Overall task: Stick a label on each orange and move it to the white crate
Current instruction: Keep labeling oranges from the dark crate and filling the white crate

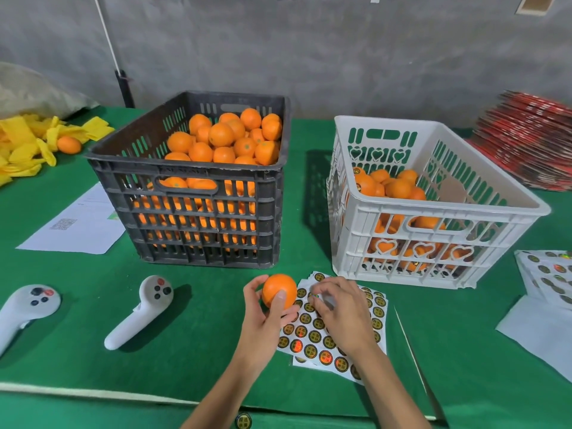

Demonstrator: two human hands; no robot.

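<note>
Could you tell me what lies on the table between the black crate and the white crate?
In the head view, only bare green cloth, shaded by the black crate, lies between it and the white crate.

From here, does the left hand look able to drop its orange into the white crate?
Probably yes: the left hand grips the orange, and the white crate is open-topped; only the right hand lies between.

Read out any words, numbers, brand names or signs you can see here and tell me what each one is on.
No text here can be read.
Round stickers on the label sheets: gold emblem, too small to read.
Paper sheet left of the black crate: a QR-like code and faint print, blurred.
Black crate's front rim: embossed lettering, illegible.
Red stack at far right: printing blurred.
The two white controllers: coloured buttons, no legible marks.
</note>
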